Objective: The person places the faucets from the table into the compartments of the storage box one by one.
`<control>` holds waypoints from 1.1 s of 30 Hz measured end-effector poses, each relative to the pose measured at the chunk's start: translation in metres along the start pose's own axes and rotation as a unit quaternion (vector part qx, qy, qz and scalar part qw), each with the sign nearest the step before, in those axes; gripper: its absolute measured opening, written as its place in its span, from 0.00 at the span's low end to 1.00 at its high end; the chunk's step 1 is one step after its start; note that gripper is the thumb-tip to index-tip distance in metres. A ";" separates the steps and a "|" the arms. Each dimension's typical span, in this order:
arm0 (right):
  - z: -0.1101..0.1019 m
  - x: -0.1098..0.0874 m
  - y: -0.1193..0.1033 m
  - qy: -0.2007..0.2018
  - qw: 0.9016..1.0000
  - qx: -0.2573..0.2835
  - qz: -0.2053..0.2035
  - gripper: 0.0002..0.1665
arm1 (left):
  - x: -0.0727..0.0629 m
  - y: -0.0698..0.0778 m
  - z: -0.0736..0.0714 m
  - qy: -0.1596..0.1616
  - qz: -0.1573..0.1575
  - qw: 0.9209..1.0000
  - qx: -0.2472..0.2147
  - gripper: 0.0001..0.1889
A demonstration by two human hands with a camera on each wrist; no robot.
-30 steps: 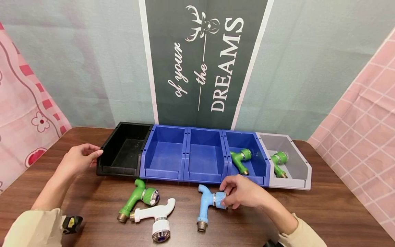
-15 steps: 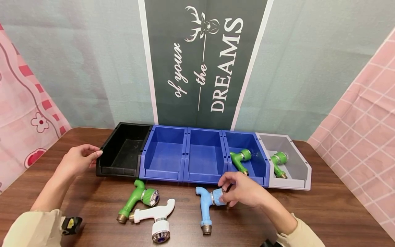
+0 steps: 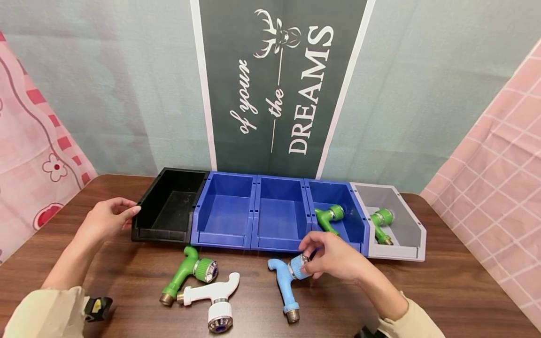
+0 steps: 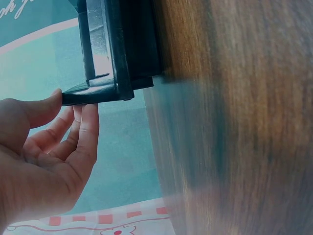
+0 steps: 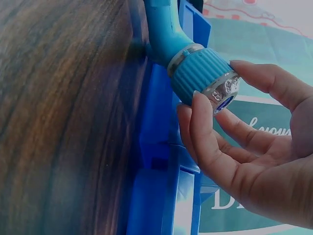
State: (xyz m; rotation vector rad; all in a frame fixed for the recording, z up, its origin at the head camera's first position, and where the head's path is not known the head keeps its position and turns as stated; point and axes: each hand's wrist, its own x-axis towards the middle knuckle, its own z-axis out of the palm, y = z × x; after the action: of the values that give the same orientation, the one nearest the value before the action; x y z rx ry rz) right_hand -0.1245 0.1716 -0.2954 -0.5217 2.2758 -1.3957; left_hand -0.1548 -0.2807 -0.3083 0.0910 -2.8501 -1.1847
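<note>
My right hand (image 3: 334,258) pinches the ribbed knob of a light blue tap (image 3: 285,284) between thumb and fingertips. In the right wrist view the knob's chrome cap (image 5: 226,93) shows between the fingers. The tap is in front of the blue bins, its brass threaded end pointing toward me. At the left end of the row, my left hand (image 3: 107,218) holds the side of a black bin (image 3: 169,232), thumb at the rim and fingers against the outer wall. A green tap (image 3: 182,272) and a white tap (image 3: 211,291) lie close together on the table.
Right of the black bin stand several blue bins (image 3: 230,239) and a grey bin (image 3: 407,251). One green tap (image 3: 325,219) lies in the rightmost blue bin, another green tap (image 3: 382,218) in the grey bin. A printed curtain (image 3: 127,94) hangs behind the wooden table (image 3: 456,291).
The blue tap has turned in my right hand's grip, its brass end swinging to the right and toward me, its knob tilting upward. My left hand has stayed at the black bin.
</note>
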 end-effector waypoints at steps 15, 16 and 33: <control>-0.006 0.000 -0.007 0.004 1.000 -0.010 -0.024 0.19 | 0.000 -0.001 0.001 0.003 0.004 1.000 -0.007 0.22; -0.006 0.000 -0.009 0.006 1.000 -0.011 -0.025 0.19 | 0.000 -0.001 0.001 0.002 0.004 1.000 -0.006 0.21; -0.015 0.012 -0.022 0.050 0.998 -0.003 -0.029 0.20 | 0.000 0.000 0.000 -0.005 -0.002 1.000 0.001 0.22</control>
State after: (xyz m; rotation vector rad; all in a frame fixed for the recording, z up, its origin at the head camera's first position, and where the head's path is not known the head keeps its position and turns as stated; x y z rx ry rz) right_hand -0.1405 0.1671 -0.2709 -0.5344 2.3625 -1.4740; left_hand -0.1545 -0.2803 -0.3081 0.0924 -2.8610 -1.1850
